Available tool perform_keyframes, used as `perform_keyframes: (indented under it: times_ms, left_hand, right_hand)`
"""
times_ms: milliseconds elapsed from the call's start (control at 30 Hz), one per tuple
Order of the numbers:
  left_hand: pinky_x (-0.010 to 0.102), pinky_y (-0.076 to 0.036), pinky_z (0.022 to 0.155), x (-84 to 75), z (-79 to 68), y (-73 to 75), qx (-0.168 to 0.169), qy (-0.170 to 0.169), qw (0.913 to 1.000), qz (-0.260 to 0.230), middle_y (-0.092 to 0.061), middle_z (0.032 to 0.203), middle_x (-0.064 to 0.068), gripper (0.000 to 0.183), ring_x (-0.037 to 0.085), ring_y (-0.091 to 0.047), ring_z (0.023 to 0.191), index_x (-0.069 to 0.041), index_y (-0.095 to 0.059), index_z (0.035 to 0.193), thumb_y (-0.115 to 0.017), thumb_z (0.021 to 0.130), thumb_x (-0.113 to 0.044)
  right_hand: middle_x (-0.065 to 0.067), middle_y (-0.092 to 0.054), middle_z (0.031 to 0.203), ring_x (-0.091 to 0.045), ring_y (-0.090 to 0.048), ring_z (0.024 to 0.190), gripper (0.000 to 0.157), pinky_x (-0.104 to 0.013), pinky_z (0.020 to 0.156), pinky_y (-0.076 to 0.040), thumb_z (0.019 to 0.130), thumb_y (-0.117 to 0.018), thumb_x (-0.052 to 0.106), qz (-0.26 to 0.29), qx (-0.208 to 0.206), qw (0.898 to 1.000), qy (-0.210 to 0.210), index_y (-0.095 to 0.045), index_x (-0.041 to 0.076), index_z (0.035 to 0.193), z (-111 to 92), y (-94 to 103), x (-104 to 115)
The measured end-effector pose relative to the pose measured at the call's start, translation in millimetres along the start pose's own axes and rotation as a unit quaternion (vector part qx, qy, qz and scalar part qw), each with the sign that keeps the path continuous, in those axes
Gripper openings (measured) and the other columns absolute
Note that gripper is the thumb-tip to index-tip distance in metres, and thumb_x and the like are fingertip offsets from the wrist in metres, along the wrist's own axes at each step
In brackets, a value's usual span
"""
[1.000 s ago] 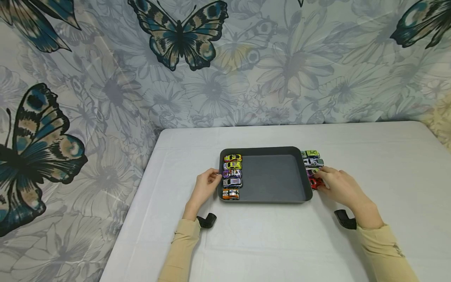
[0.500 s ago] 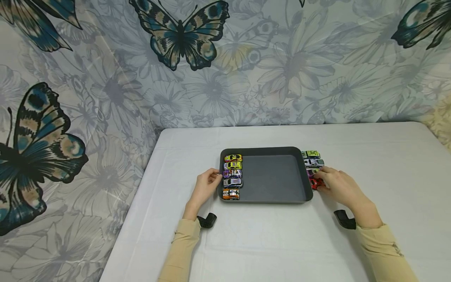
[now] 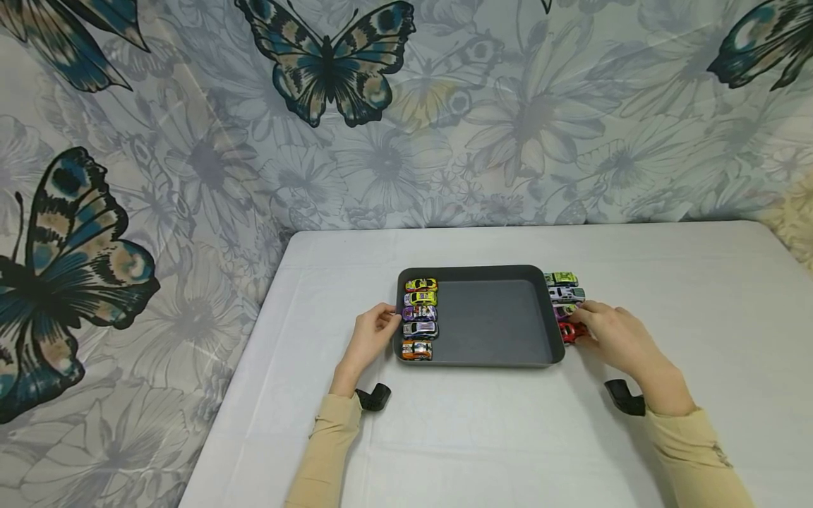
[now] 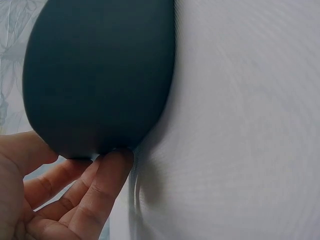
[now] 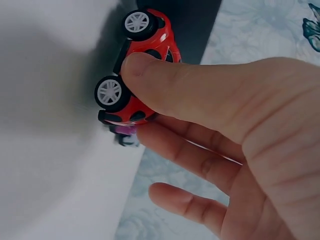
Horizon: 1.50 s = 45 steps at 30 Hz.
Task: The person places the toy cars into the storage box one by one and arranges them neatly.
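A dark grey tray (image 3: 489, 365) lies on the table, with several toy cars lined up along its left side, such as an orange one (image 3: 416, 350) at the near end. My left hand (image 3: 371, 333) grips the tray's left edge, thumb and fingers at the dark wall (image 4: 100, 75) in the left wrist view. Just outside the tray's right edge, my right hand (image 3: 619, 340) pinches a red toy car (image 3: 569, 332). In the right wrist view, my thumb presses the red car's side beside its white-spoked wheels, and the fingers lie behind it, partly hidden.
Beyond the red car, a purple-and-green car (image 3: 562, 311), a silver one (image 3: 565, 294) and a green one (image 3: 562, 279) stand in a row against the tray's right side. A white cloth covers the table (image 3: 483, 437). Butterfly-patterned fabric (image 3: 527, 141) hangs behind.
My right hand has shifted slightly to the right, and a little more of the red toy car shows. My left hand stays at the tray's edge.
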<state>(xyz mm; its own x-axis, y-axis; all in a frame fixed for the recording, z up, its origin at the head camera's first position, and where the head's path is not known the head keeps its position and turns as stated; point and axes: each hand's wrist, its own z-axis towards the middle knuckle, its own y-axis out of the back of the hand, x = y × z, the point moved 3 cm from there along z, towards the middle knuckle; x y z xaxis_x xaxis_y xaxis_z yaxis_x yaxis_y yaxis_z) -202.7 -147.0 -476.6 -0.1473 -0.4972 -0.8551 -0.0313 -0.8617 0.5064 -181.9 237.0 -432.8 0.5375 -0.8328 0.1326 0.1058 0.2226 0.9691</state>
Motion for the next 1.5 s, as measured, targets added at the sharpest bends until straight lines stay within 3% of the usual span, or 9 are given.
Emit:
perform_keyframes:
  times_ms: [367,767,1500]
  left_hand:
    - [0.025,-0.05,0.065,-1.2,0.5,0.5,0.01,0.022,0.9997,0.005,-0.063,0.088,0.009,0.02,0.015,-0.058,0.074,0.002,-0.063,0.104,-0.059,0.091,-0.012]
    - [0.025,-0.05,0.065,-0.1,0.2,1.2,0.009,0.024,0.9997,-0.001,-0.062,0.087,0.008,0.019,0.014,-0.058,0.074,0.002,-0.063,0.103,-0.059,0.091,-0.012]
    - [0.026,-0.05,0.064,0.6,1.6,1.2,0.009,0.014,0.9998,0.007,-0.064,0.087,0.008,0.019,0.014,-0.058,0.073,0.001,-0.063,0.103,-0.059,0.091,-0.012]
  right_hand:
    - [-0.008,-0.058,0.079,-0.025,-0.056,0.066,0.03,-0.043,0.053,-0.043,0.06,-0.082,0.001,-0.006,-0.034,0.999,0.012,-0.066,0.001,0.085,3,19.2,0]
    - [-0.009,-0.059,0.082,-0.026,-0.057,0.069,0.03,-0.044,0.056,-0.043,0.062,-0.082,0.003,-0.018,-0.037,0.999,0.014,-0.067,0.0,0.087,18,34.7,3]
    - [-0.007,-0.058,0.084,-0.024,-0.057,0.075,0.03,-0.04,0.064,-0.044,0.068,-0.081,0.005,-0.018,0.009,0.999,0.034,-0.066,0.002,0.094,70,32.5,33]
